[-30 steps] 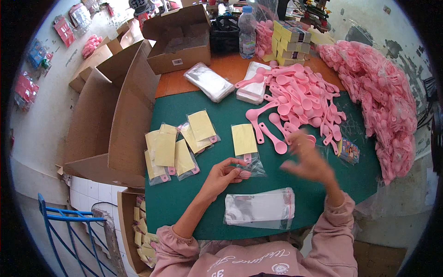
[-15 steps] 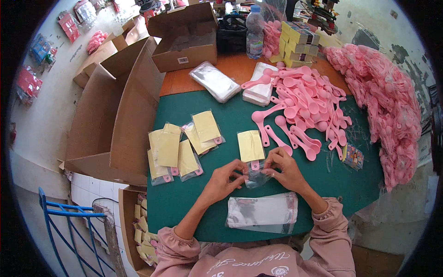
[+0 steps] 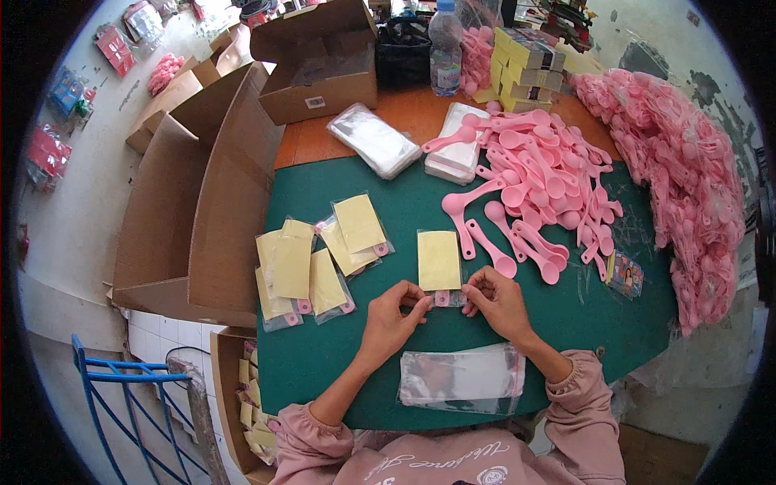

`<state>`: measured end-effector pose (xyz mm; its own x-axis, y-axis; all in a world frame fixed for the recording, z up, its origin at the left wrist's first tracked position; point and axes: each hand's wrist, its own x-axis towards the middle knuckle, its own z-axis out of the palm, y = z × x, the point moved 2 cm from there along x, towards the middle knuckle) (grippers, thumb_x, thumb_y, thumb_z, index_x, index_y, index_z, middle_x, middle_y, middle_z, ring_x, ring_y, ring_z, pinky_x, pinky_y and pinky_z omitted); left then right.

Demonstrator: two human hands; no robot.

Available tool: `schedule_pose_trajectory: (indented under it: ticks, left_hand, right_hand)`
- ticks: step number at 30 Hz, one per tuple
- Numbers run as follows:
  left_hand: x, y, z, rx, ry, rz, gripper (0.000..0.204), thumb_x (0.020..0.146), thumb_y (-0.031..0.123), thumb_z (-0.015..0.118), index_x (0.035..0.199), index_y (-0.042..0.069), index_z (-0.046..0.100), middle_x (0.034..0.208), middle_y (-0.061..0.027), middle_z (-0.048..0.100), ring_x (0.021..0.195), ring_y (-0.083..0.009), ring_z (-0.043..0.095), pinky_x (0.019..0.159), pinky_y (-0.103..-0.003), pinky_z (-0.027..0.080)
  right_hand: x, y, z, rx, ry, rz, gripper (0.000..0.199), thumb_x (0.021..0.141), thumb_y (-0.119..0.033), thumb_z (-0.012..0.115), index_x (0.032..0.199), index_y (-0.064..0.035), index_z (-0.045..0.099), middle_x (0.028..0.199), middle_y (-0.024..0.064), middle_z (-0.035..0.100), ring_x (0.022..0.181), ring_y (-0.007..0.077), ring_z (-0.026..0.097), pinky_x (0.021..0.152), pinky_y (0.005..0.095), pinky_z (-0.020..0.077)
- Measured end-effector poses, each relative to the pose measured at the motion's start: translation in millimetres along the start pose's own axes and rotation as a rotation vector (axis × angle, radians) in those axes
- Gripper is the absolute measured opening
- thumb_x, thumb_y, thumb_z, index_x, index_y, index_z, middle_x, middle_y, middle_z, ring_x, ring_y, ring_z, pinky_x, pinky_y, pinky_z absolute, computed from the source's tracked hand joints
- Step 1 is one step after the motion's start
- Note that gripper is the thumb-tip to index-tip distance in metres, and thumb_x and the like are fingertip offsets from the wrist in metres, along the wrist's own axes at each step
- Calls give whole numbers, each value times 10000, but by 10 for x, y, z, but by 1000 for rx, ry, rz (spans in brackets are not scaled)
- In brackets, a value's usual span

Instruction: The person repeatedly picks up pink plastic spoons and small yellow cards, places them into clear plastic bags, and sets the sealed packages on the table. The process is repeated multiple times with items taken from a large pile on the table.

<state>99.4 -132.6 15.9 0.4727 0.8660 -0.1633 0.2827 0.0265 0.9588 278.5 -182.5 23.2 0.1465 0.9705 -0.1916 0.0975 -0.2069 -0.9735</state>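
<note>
Between my hands lies a clear plastic packet (image 3: 439,260) with a pale yellow card inside. A pink handle end with a small hole shows below the card. My left hand (image 3: 394,317) is closed, thumb and fingers pinching at the packet's lower left corner. At the lower right corner my right hand (image 3: 495,304) pinches too, its other fingers curled. Nearer to me rests a stack of clear plastic bags (image 3: 461,377). Several filled packets (image 3: 293,267) with yellow cards lie in a loose group to the left. Beyond my right hand spreads a heap of pink measuring spoons (image 3: 537,174).
Two more stacks of clear bags (image 3: 373,139) lie at the back. An open cardboard box (image 3: 234,190) stands along the table's left edge, another box (image 3: 319,85) behind. A water bottle (image 3: 445,52), card bundles (image 3: 525,69) and a large bag of pink spoons (image 3: 675,178) flank the far side.
The packet's loose clear lower end, which stuck out toward me, is now folded up short below the card. My hands have moved slightly apart to its two lower corners.
</note>
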Motion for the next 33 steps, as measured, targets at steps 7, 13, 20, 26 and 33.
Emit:
schedule_pose_trajectory:
  ticks: [7, 13, 20, 26, 33]
  left_hand:
    - [9, 48, 15, -92, 54, -24, 196, 826, 98, 587, 937, -2, 460, 816, -80, 576, 736, -112, 602, 567, -233, 525]
    - [-8, 12, 22, -89, 23, -31, 155, 841, 96, 566, 921, 18, 460, 865, -64, 558, 757, -95, 584, 564, -216, 508]
    - [-31, 51, 3, 67, -4, 60, 384, 800, 78, 601, 1171, 82, 500, 991, -68, 558, 746, -89, 573, 539, -202, 489]
    - [-12, 262, -335, 200, 281, 281, 391, 770, 58, 615, 1151, 74, 528, 1062, -126, 561, 734, -168, 602, 519, -240, 444]
    - [-191, 354, -691, 1375, 616, 227, 390, 738, 238, 642, 1096, 102, 565, 1217, -169, 467, 1066, -333, 470, 864, -428, 399]
  right_hand:
    - [17, 24, 20, 21, 72, -21, 121, 824, -31, 569, 851, 9, 458, 697, 60, 562, 562, 103, 572, 472, 203, 466]
    - [16, 63, 32, 4, 96, -51, 138, 808, -9, 581, 852, -7, 451, 707, 52, 562, 567, 86, 563, 463, 192, 460]
    - [-19, -16, 67, -140, 72, -72, 177, 833, -52, 552, 996, 13, 576, 729, 37, 568, 575, 62, 532, 466, 190, 448]
    - [-29, 5, -7, -139, 61, -153, 168, 843, -85, 550, 982, -2, 593, 713, 40, 568, 561, 64, 526, 473, 205, 442]
    - [139, -151, -230, -826, 350, -602, 175, 735, -45, 607, 895, 8, 557, 930, 155, 488, 878, 304, 487, 750, 366, 427]
